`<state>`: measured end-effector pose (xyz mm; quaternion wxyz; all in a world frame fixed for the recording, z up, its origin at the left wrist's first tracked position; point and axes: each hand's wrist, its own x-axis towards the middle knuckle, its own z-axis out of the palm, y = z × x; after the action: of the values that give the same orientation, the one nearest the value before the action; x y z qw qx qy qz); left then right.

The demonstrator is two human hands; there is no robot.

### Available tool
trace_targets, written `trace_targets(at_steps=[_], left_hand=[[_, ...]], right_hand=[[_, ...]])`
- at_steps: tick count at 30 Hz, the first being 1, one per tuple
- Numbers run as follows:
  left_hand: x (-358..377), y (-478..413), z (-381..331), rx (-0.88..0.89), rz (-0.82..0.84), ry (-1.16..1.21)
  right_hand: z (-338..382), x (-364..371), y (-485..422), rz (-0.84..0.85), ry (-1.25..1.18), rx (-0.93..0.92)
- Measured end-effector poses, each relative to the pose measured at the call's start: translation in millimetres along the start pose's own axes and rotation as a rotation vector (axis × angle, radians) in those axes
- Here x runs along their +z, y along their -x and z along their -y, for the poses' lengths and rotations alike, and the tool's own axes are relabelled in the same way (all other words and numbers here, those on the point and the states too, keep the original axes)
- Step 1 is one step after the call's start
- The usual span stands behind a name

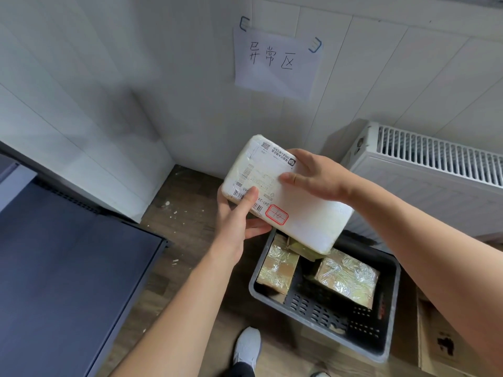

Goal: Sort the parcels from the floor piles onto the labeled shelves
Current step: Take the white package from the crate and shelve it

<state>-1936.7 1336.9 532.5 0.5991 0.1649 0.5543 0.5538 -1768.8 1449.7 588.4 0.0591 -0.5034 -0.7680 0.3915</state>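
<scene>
A white foam parcel (302,210) with a shipping label and a red-framed sticker is held in the air above a dark plastic crate (321,330). My left hand (239,216) grips its near left corner, thumb on the label and fingers underneath. My right hand (315,178) holds its far right edge, thumb lying across the top face. In the crate lie taped cardboard parcels: one on the left (277,270), one on the right (348,278), and a third (302,250) partly hidden under the white parcel.
A handwritten paper sign (277,61) is clipped to the white wall above. A white radiator (432,172) stands to the right, a dark blue cabinet (68,268) to the left. A cardboard box (441,341) sits right of the crate. My shoe (247,346) is on the wooden floor.
</scene>
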Motion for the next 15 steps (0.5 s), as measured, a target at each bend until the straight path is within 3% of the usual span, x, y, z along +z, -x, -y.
trace_targets(at_steps=[15], left_hand=[[-8.2,-4.2,-8.4,-0.015,-0.035,0.001]], right_hand=[[11.1,5.3,-12.3,-0.066,0.059,-0.024]])
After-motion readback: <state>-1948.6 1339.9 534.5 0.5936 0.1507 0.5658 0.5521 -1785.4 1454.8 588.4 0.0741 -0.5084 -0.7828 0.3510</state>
